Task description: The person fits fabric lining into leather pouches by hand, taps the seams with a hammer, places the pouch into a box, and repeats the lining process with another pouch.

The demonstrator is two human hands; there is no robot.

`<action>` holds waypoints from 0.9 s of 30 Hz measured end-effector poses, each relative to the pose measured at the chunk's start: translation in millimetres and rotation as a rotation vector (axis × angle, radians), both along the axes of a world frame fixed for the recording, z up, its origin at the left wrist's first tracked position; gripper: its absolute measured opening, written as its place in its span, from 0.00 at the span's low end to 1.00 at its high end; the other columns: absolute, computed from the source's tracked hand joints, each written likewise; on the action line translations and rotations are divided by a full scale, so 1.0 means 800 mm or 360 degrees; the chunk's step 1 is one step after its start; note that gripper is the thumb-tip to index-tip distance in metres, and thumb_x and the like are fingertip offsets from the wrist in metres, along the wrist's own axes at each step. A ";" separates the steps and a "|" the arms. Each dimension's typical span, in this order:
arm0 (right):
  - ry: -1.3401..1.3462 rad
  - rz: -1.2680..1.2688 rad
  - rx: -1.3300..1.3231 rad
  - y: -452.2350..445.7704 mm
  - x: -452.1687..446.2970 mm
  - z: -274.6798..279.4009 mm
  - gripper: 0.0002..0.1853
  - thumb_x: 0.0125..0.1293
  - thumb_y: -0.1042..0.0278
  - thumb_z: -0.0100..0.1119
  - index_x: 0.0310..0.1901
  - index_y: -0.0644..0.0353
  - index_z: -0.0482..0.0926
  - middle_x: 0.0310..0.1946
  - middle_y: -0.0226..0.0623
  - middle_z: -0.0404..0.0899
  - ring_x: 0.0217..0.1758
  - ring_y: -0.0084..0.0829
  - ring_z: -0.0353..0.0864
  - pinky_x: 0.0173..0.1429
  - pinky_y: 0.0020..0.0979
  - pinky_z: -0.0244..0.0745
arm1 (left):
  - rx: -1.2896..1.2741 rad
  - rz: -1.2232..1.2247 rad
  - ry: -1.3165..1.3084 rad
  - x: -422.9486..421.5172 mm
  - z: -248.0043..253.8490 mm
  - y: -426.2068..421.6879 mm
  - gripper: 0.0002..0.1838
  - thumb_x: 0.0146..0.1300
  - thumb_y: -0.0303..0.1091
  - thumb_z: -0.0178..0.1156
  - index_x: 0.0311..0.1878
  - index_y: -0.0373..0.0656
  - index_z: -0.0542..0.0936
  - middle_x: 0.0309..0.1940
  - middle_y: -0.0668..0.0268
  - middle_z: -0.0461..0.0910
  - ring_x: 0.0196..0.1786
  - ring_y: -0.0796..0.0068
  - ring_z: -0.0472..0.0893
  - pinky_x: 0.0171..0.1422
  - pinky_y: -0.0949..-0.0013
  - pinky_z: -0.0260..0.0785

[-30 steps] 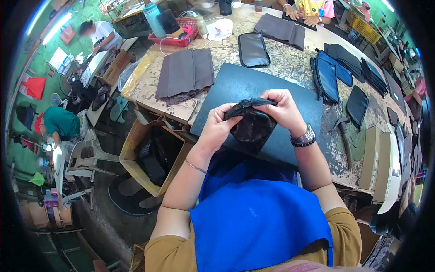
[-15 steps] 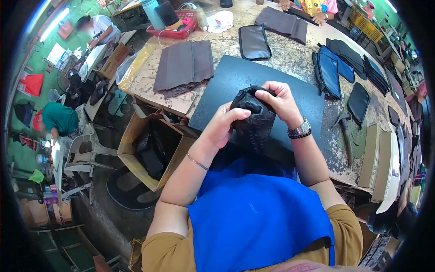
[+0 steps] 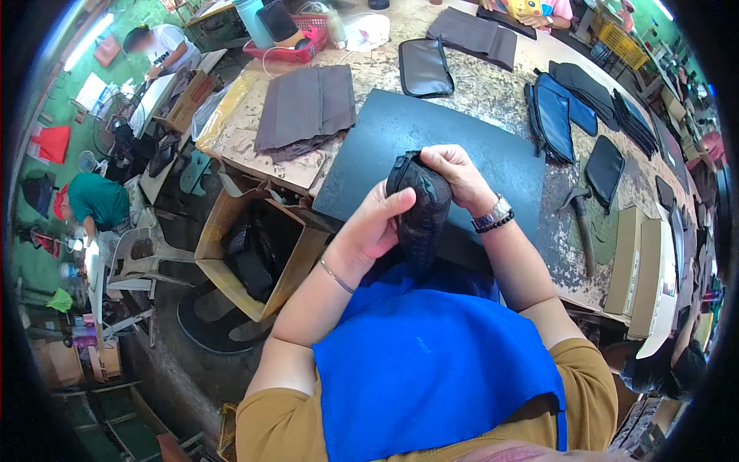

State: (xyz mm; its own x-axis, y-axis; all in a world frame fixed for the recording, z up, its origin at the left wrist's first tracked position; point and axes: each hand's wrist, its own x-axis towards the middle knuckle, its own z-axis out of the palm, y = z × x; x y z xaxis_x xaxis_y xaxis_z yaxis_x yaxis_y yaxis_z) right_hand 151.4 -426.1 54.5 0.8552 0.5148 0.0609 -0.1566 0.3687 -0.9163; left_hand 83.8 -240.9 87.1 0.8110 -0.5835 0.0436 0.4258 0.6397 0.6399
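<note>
A black pouch [image 3: 422,212] with a textured surface and what looks like a zipper along its upper edge is held up between both hands. My left hand [image 3: 380,219] grips its left side, thumb lying across the front. On the right, my right hand [image 3: 456,175] pinches the top corner, its fingers behind the pouch. Below and behind the pouch lies a dark flat board [image 3: 477,154] on the worktable. A blue cloth [image 3: 439,362] covers my lap and chest.
Left of the board is a stack of dark brown panels [image 3: 304,108]. A hammer [image 3: 583,231] and flat black pouches [image 3: 605,171] lie to the right. A cardboard box [image 3: 296,277] with black items stands at the table's left. A red basket [image 3: 308,50] sits at the back.
The pouch's opening has narrowed and the pouch has turned to a slimmer, side-on view. Both hands have shifted slightly left with it.
</note>
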 end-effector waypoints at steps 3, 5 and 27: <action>-0.0033 -0.0116 -0.0048 0.002 -0.005 0.004 0.14 0.74 0.58 0.59 0.42 0.61 0.85 0.35 0.24 0.85 0.35 0.12 0.79 0.41 0.20 0.75 | 0.0091 0.0019 0.0425 0.005 0.006 0.002 0.19 0.68 0.46 0.65 0.53 0.42 0.80 0.44 0.65 0.85 0.45 0.74 0.85 0.51 0.68 0.79; -0.0099 -0.0100 -0.0091 -0.004 0.000 0.003 0.14 0.75 0.58 0.58 0.44 0.61 0.85 0.37 0.25 0.85 0.37 0.13 0.80 0.43 0.20 0.76 | 0.0048 0.0081 0.0508 0.003 0.006 0.000 0.20 0.69 0.49 0.62 0.53 0.42 0.80 0.46 0.64 0.85 0.46 0.73 0.85 0.52 0.66 0.79; -0.0012 0.0131 0.0223 -0.015 -0.016 0.012 0.14 0.77 0.57 0.54 0.46 0.60 0.81 0.39 0.24 0.82 0.40 0.13 0.77 0.46 0.22 0.75 | 0.0621 0.0063 -0.0264 0.041 0.018 0.043 0.22 0.77 0.51 0.51 0.56 0.42 0.79 0.49 0.67 0.82 0.52 0.80 0.78 0.59 0.74 0.69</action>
